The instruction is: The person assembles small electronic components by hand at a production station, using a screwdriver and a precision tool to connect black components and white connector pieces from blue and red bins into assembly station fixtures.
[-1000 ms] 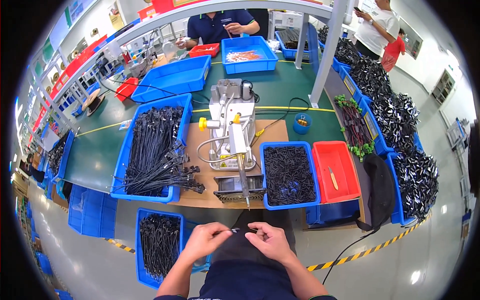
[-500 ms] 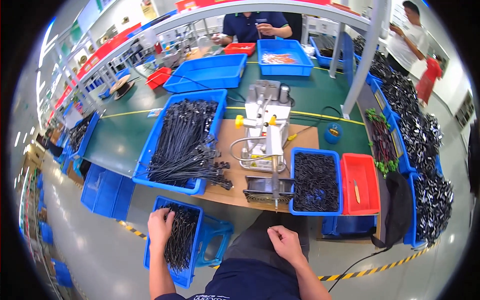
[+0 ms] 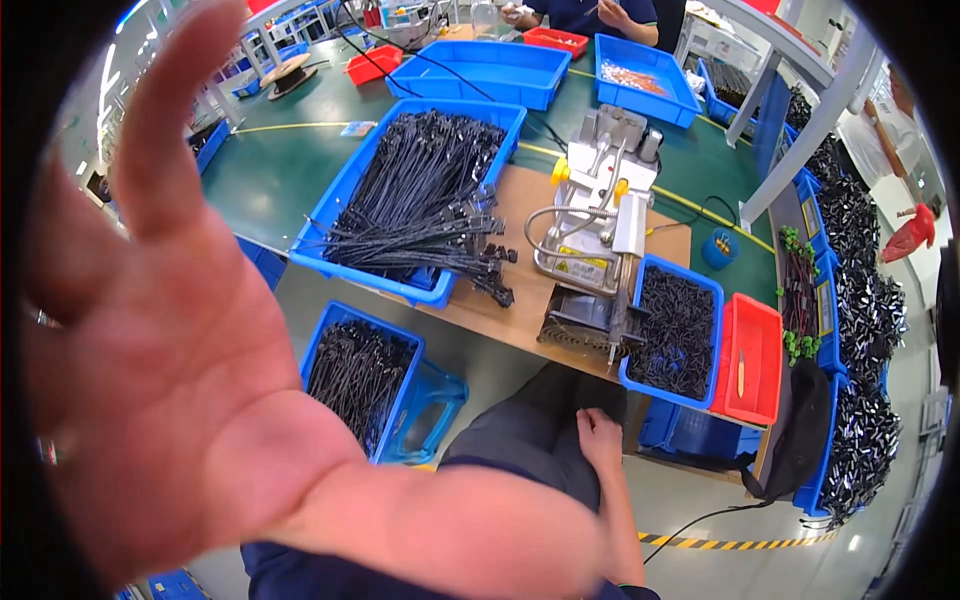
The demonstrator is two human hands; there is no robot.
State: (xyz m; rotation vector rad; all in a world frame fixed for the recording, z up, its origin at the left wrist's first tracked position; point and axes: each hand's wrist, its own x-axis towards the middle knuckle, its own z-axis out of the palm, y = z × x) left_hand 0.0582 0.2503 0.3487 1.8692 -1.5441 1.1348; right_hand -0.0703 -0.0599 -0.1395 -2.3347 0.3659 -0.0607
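Note:
My left hand (image 3: 190, 370) is raised large and blurred close to the camera. Its palm is turned toward me, its fingers are apart, and nothing shows in it. It covers much of the left side of the view. On my lap, my right hand (image 3: 599, 437) rests with its fingers curled in, and nothing is seen sticking out of them. Beyond the left wrist, a blue bin of thin black cables (image 3: 360, 375) stands on a blue stool (image 3: 432, 410). On the bench, black cables with connector ends (image 3: 420, 185) fill a larger blue bin (image 3: 511, 135), some hanging over its near edge.
A white and metal bench machine (image 3: 590, 215) stands ahead of me. Right of it are a blue bin of short black pieces (image 3: 672, 325) and a red tray (image 3: 752, 370) holding a small knife. Blue bins of black parts line the right side. Another person sits across the bench.
My left hand has left the cable bin on the stool and come up close to the camera, opening. My right hand stays on my lap. The view has shifted, moving the bench rightward in the picture.

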